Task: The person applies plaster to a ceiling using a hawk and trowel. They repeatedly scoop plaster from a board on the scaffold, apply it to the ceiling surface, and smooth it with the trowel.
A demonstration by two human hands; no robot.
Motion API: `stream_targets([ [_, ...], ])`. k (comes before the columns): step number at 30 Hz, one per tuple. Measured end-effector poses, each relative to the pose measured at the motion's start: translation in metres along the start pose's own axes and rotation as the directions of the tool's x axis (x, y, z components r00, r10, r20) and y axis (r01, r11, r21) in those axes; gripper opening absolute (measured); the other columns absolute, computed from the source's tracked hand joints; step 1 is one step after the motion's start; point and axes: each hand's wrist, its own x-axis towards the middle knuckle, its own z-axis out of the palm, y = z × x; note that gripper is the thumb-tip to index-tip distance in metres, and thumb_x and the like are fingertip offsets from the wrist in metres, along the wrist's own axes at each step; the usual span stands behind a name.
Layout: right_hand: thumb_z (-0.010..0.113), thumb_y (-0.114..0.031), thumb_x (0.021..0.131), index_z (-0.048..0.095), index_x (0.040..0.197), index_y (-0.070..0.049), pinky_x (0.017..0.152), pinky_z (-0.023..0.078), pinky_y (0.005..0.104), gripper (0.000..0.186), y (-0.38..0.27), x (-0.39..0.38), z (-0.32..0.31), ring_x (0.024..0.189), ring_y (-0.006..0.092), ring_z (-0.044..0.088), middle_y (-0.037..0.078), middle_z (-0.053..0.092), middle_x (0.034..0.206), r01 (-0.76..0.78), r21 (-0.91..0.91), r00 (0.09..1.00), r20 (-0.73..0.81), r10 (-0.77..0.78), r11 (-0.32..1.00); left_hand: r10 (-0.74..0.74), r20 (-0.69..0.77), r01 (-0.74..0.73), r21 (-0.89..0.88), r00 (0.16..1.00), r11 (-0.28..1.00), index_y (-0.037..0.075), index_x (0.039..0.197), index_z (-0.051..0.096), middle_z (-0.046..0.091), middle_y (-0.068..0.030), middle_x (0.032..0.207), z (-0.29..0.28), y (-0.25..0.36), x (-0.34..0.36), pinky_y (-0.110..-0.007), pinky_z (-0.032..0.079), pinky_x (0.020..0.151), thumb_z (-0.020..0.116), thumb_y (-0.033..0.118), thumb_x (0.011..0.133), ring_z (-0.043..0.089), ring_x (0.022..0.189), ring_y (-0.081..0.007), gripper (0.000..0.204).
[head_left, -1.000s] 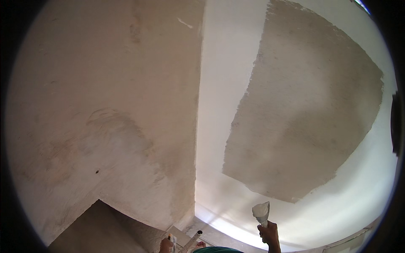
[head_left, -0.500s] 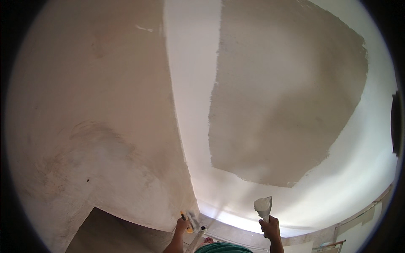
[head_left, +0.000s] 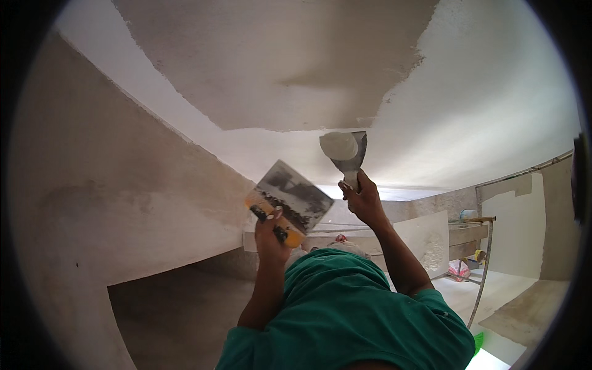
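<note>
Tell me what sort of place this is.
Likely a room under renovation: white coating borders a grey patch, the right hand holds a paste-loaded putty knife, and a metal-tube frame stands at right.

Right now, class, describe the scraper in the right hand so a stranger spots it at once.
Start at the green shirt and follow the right arm up to the right hand. The scraper rises from it, flaring toward its top. Unlike the wider, orange-handled blade in the left hand, it carries a pale lump.
</note>
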Motion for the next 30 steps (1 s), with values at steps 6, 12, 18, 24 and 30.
stream_targets([
  [6,0.069,-0.007,0.079,0.053,0.11,0.001,0.076,0.05,0.0336,0.036,0.017,0.001,0.017,0.085,0.0226,0.061,0.015,0.062,0.096,0.447,-0.051,0.883,-0.136,-0.45,0.893,-0.081,0.032,0.083,-0.081,0.996,0.993,0.001,0.117,0.047,0.058,-0.0095,0.103,0.038,-0.042,-0.006,-0.038,0.051,0.086,0.059,0.007,0.083,0.06,0.096,-0.0232,0.037],
  [12,0.069,-0.001,0.071,0.048,0.13,-0.001,0.074,0.05,0.037,0.063,0.034,0.031,0.007,0.084,0.0292,0.062,0.016,0.064,0.1,0.675,-0.29,0.711,0.014,-0.703,0.678,-0.003,0.049,0.008,-0.097,0.999,0.995,0.002,0.116,0.048,0.057,-0.0102,0.102,0.037,-0.055,-0.002,-0.039,0.053,0.082,0.059,0.007,0.081,0.061,0.094,-0.0235,0.037],
  [18,0.065,0.004,0.07,0.053,0.124,0.0,0.072,0.05,0.0381,0.056,0.044,0.057,-0.026,0.082,0.0303,0.062,0.016,0.064,0.097,0.751,-0.406,0.611,0.125,-0.782,0.521,0.079,0.13,-0.073,-0.052,0.988,0.996,0.001,0.119,0.047,0.058,-0.013,0.106,0.035,-0.061,0.002,-0.043,0.053,0.085,0.053,0.008,0.081,0.061,0.098,-0.0273,0.038],
  [24,0.054,-0.003,0.083,0.053,0.128,-0.009,0.07,0.046,0.0397,0.045,0.065,0.067,-0.056,0.079,0.0268,0.058,0.009,0.062,0.085,0.665,-0.617,0.678,0.26,-0.688,0.422,0.141,0.001,-0.14,-0.12,0.99,0.983,-0.001,0.116,0.048,0.058,-0.0102,0.103,0.044,-0.065,-0.003,-0.039,0.051,0.084,0.058,0.004,0.08,0.06,0.096,-0.0236,0.037],
  [30,0.062,-0.013,0.083,0.044,0.135,-0.008,0.066,0.048,0.0431,0.056,0.193,0.019,-0.098,0.075,0.0299,0.059,0.013,0.061,0.082,0.341,-0.716,0.933,0.178,-0.313,0.61,0.376,0.025,-0.375,-0.054,0.926,0.926,0.001,0.116,0.05,0.058,-0.0064,0.104,0.047,-0.073,-0.007,-0.036,0.047,0.088,0.063,0.006,0.08,0.058,0.096,-0.0193,0.039],
])
